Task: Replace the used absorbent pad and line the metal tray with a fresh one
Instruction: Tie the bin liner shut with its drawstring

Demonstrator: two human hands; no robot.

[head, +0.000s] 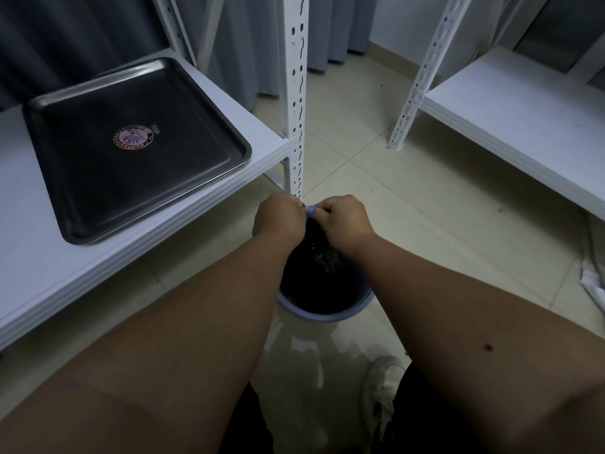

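Metal tray (131,149) sits bare on the white shelf (39,273) in the upper left of the frame, with a round sticker (133,139) at its centre and no pad in it. No fresh pad can be made out anywhere in view. Both hands meet at frame centre, above a round blue-rimmed bin (324,314) on the tiled floor (425,224), just in front of the slotted white upright (296,93). Left hand (278,219) and right hand (343,221) have their fingers curled in, pinching a small blue piece (311,209) between them; a dark crumpled mass (319,247) hangs from it toward the bin. Whether that mass is the used pad or the bin's liner bag, cannot tell; it is dim and partly hidden by the wrists. Judgement: the hanging material looks soft, limp and light, so it should fold or drop freely and needs only a fingertip pinch at its top edge. The tray looks stiff and smooth, probably slippery; best held by the raised rim at two opposite sides. A fresh pad would likely be thin and floppy, best laid in from two corners. A white shoe (379,394) shows at lower centre-right, and a second shelf (523,126) at upper right.
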